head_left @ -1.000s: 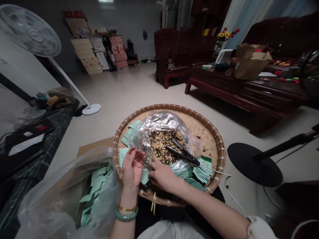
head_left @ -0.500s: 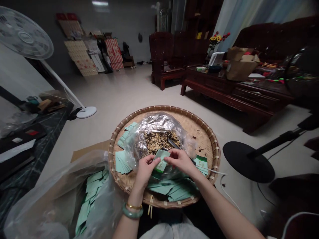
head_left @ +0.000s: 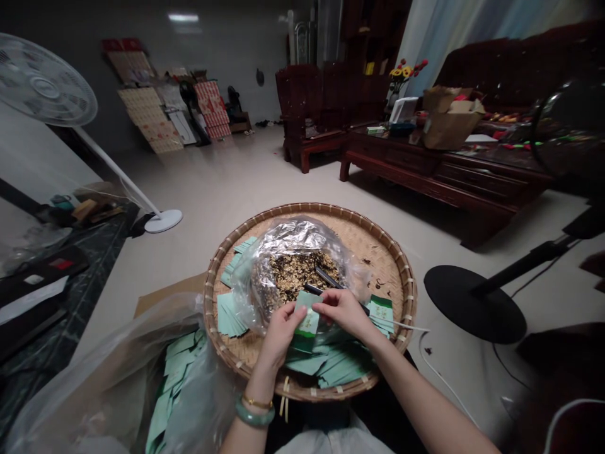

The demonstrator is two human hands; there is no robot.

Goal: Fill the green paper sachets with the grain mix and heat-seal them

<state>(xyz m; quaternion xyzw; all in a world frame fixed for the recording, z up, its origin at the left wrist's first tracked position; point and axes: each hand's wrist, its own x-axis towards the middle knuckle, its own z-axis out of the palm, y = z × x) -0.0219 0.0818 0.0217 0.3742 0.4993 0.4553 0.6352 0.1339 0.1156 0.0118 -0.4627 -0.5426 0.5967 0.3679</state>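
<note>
Between both hands is a small green sachet (head_left: 307, 323), printed with a pale design and a darker green band at its lower end. My left hand (head_left: 282, 328) pinches its left edge, and my right hand (head_left: 344, 310) pinches its upper right side. Just beyond them a clear plastic bag (head_left: 246, 284) lies open, holding a loose dry mix (head_left: 293, 274) of tan and dark bits. Two dark, stick-like tool ends (head_left: 326, 277) rest on the mix; their kind is unclear. More green sachets (head_left: 345, 366) lie below my hands, with fanned stacks (head_left: 230, 315) at the left.
A round woven bamboo tray (head_left: 406, 265) carries all this. At lower left stands a large plastic bag (head_left: 108, 372) with many green sachets. A white cable (head_left: 439, 378) trails off to the right, near a black fan base (head_left: 475, 302). Farther off are a white fan (head_left: 163, 221) and wooden furniture (head_left: 425, 164).
The sachet has turned more upright, its printed front and dark lower band now showing more fully. Both hands keep their pinch on it. The view has shifted slightly.
</note>
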